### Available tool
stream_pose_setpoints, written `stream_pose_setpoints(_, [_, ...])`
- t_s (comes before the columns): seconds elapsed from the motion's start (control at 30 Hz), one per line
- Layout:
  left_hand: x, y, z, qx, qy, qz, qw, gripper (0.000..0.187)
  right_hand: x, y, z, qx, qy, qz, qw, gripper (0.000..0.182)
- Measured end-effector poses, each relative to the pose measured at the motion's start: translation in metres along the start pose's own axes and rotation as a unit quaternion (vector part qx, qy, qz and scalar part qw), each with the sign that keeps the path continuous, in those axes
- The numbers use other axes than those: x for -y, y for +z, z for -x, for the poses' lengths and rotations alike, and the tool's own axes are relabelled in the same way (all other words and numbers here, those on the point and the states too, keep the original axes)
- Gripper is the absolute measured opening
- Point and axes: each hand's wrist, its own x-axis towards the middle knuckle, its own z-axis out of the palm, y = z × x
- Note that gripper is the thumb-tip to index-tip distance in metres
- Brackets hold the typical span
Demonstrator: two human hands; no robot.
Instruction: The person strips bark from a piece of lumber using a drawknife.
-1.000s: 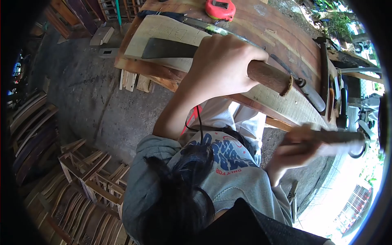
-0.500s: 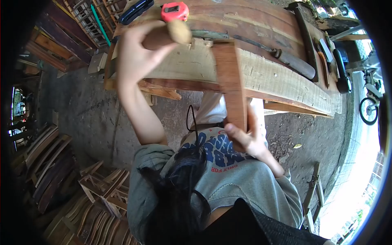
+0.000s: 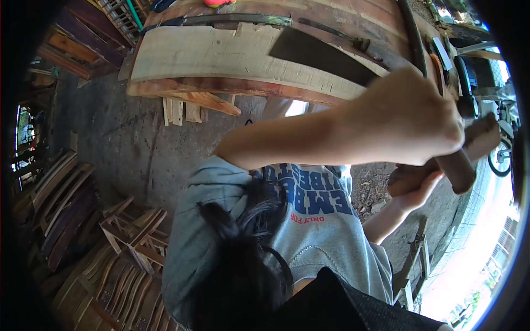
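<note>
My left hand [image 3: 406,118] is closed in a fist, reaching across to the right side. A brown wooden handle end [image 3: 459,174] sticks out below it. A dark flat blade-like piece [image 3: 326,55] narrows toward this fist and overlaps the pale board [image 3: 221,52]; how it joins the handle is hidden behind the fist. Lower down, my right hand [image 3: 417,197] grips a brown piece of wood [image 3: 482,137] from beneath. That wood slants up to the right and crosses behind the handle end, off the front of the workbench [image 3: 265,88].
On the bench lie a long metal strip [image 3: 237,21], a wooden-handled tool [image 3: 370,49] and part of a red tape measure [image 3: 218,2]. Curved wooden parts [image 3: 61,204] and a wooden frame [image 3: 135,229] stand at left. A motorbike [image 3: 501,157] is at far right.
My left hand has swung from the bench's left side across to the right. My right hand and the brown wood have moved right, away from my chest. The dark flat piece now shows over the board.
</note>
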Motion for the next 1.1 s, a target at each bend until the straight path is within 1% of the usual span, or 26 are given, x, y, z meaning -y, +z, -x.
stream_pose_setpoints(0.03, [-0.006,0.008,-0.007,-0.003,0.005,0.012,1.0,0.01,0.004,-0.017,-0.002,0.004,0.001,0.004,1.0,0.055])
stream_pose_setpoints(0.07, [-0.011,0.013,-0.013,-0.006,0.011,0.025,1.0,0.01,0.013,-0.023,-0.004,-0.01,-0.009,-0.041,0.999,0.055])
stream_pose_setpoints(0.1, [-0.014,0.021,-0.016,-0.062,0.002,0.023,0.998,0.009,0.017,-0.028,-0.004,-0.026,-0.019,-0.087,0.996,0.056])
stream_pose_setpoints(0.13, [-0.016,0.027,-0.018,-0.063,0.001,0.027,0.998,0.009,0.023,-0.032,-0.008,-0.034,-0.078,-0.017,0.996,0.057])
stream_pose_setpoints(0.17, [-0.016,0.031,-0.02,-0.079,-0.036,0.029,0.996,0.008,0.033,-0.036,-0.012,-0.034,-0.078,-0.013,0.996,0.057])
stream_pose_setpoints(0.27, [-0.006,0.033,-0.02,-0.075,-0.102,0.032,0.991,0.01,0.054,-0.074,-0.026,0.084,-0.103,-0.118,0.984,0.057])
stream_pose_setpoints(0.33, [-0.001,0.03,-0.02,-0.083,-0.133,0.021,0.987,0.012,0.083,-0.069,-0.027,0.169,-0.128,-0.096,0.973,0.055])
stream_pose_setpoints(0.4, [0.003,0.023,-0.021,-0.115,-0.13,0.049,0.984,0.012,0.107,-0.08,-0.038,0.139,-0.203,-0.078,0.966,0.052])
stream_pose_setpoints(0.43, [0.011,0.026,-0.02,-0.145,-0.128,0.077,0.978,0.013,0.118,-0.086,-0.049,0.213,-0.208,-0.108,0.949,0.051])
stream_pose_setpoints(0.47, [0.012,0.025,-0.02,-0.146,-0.129,0.077,0.978,0.013,0.122,-0.099,-0.054,0.187,-0.219,-0.118,0.95,0.049])
stream_pose_setpoints(0.53, [0.012,0.024,-0.012,-0.141,-0.138,0.121,0.973,0.017,0.118,-0.031,-0.039,0.137,-0.259,-0.08,0.953,0.047])
stream_pose_setpoints(0.57, [0.012,0.023,-0.011,-0.142,-0.14,0.122,0.972,0.017,0.11,-0.009,-0.031,0.138,-0.258,-0.08,0.953,0.047])
stream_pose_setpoints(0.63, [0.012,0.021,-0.012,-0.17,-0.14,0.144,0.965,0.017,0.09,0.024,-0.015,0.179,-0.135,0.071,0.972,0.045])
stream_pose_setpoints(0.67, [0.013,0.02,-0.011,-0.169,-0.14,0.141,0.965,0.017,0.086,0.03,-0.012,0.196,-0.071,0.145,0.967,0.044])
stream_pose_setpoints(0.7, [0.014,0.02,-0.011,-0.155,-0.145,0.136,0.968,0.017,0.089,0.011,-0.022,0.196,-0.071,0.143,0.967,0.044])
stream_pose_setpoints(0.73, [0.015,0.02,-0.011,-0.142,-0.15,0.132,0.969,0.017,0.098,-0.025,-0.038,0.179,-0.045,0.097,0.978,0.043])
stream_pose_setpoints(0.77, [0.014,0.022,-0.01,-0.138,-0.144,0.133,0.971,0.017,0.105,-0.028,-0.045,0.161,-0.017,0.051,0.986,0.044])
stream_pose_setpoints(0.8, [0.014,0.022,-0.011,-0.138,-0.145,0.135,0.97,0.017,0.114,-0.023,-0.044,0.178,-0.058,-0.1,0.977,0.044])
stream_pose_setpoints(0.87, [0.013,0.024,-0.012,-0.159,-0.136,0.143,0.967,0.017,0.116,-0.036,-0.063,0.304,-0.137,-0.136,0.933,0.042])
stream_pose_setpoints(0.9, [0.013,0.022,-0.012,-0.161,-0.135,0.143,0.967,0.017,0.104,-0.024,-0.047,0.223,-0.095,-0.149,0.959,0.047])
stream_pose_setpoints(0.93, [0.013,0.019,-0.012,-0.156,-0.139,0.14,0.968,0.017,0.103,-0.013,-0.039,0.226,-0.096,-0.149,0.958,0.047])
stream_pose_setpoints(0.97, [0.012,0.017,-0.01,-0.147,-0.143,0.138,0.969,0.018,0.101,-0.004,-0.029,0.235,-0.03,0.011,0.972,0.049])
stream_pose_setpoints(1.0, [0.01,0.019,-0.011,-0.145,-0.141,0.137,0.97,0.018,0.102,-0.002,-0.025,0.234,0.036,0.171,0.957,0.053])
stream_pose_setpoints(1.03, [0.01,0.022,-0.012,-0.146,-0.141,0.128,0.971,0.018,0.106,-0.005,-0.031,0.114,-0.04,0.23,0.966,0.048])
stream_pose_setpoints(1.07, [0.009,0.025,-0.011,-0.148,-0.144,0.122,0.971,0.018,0.114,-0.012,-0.041,0.114,-0.038,0.233,0.965,0.048])
stream_pose_setpoints(1.1, [0.009,0.028,-0.012,-0.15,-0.146,0.124,0.97,0.018,0.124,-0.021,-0.054,0.082,-0.104,0.076,0.988,0.043])
